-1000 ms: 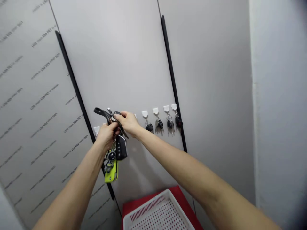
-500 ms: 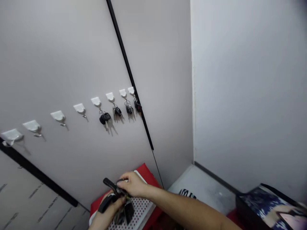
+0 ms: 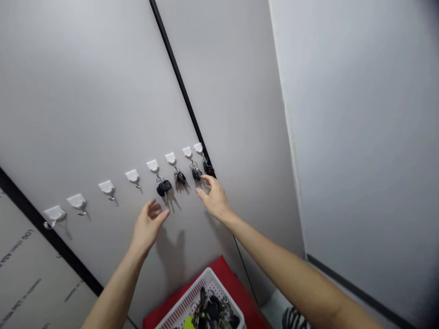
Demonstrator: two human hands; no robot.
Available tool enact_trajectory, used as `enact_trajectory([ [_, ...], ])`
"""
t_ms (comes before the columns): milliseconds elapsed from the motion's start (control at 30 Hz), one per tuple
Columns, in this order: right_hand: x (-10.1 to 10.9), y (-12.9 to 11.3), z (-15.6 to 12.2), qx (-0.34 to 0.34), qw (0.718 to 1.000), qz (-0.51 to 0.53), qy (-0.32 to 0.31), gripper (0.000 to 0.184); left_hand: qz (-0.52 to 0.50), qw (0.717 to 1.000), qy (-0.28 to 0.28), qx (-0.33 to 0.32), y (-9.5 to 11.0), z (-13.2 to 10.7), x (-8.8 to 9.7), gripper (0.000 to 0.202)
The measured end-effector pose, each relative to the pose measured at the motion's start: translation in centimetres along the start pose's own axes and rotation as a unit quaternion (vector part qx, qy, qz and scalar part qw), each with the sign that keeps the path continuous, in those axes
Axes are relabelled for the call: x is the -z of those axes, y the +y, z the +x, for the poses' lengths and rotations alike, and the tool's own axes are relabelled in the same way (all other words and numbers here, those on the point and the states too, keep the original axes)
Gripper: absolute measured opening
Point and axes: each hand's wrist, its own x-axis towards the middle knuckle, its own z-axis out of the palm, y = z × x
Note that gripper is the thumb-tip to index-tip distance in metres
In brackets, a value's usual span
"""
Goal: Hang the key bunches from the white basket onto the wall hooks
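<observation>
On the hooks: 4 bunches of keys, left to right: 1st bunch [image 3: 164,187], 2nd bunch [image 3: 180,177], 3rd bunch [image 3: 196,173], 4th bunch [image 3: 208,169]; each below its own hook on the pale panel [image 3: 103,91].
Right hand [image 3: 215,197]: thumb and forefinger parted, beside the 3rd bunch; contact cannot be told; nothing seen in its grasp.
Left hand [image 3: 147,225]: fingers curled, thumb well off them, below and left of the 1st bunch, apart from it; nothing seen held.
Snag risk: 3rd bunch and 4th bunch hang close; fingers at either could catch both, the tight spacing being the likely cause.
Hook risk: a straight outward tug, rather than a lift, might jam a ring in the hook's curl or strain its mount.
Drop risk: a bunch knocked by a wrist or poorly pinched would probably fall toward the white tray [image 3: 185,307] or past its rim.
Tray load: heaped keys [image 3: 212,308] with a yellow-green piece [image 3: 188,323]; tray on a red surface [image 3: 253,316] below the hands.
Hook row: 4 more hooks [image 3: 107,188] run leftward.
In the way: black strip [image 3: 178,75], its lower end by the 4th bunch; dark on dark, outline hard to read.
Edges: lettered panel [image 3: 20,274] left, side wall [image 3: 343,114] right, striped item [image 3: 293,319] low, partly cut off.
</observation>
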Motion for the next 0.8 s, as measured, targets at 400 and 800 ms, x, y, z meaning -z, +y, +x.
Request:
enact_trajectory([
  [400,-2.9,-4.6,4.5,-0.062,0.996,0.068,-0.01,0.042,-0.226,0.972,-0.039,0.049,7.0,3.5,-4.4,0.01],
  [800,0.4,-3.7,6.4,-0.16,0.956,0.171,-0.179,0.028,0.17,0.954,-0.222,0.113,8.5,4.7,0.4,0.023],
])
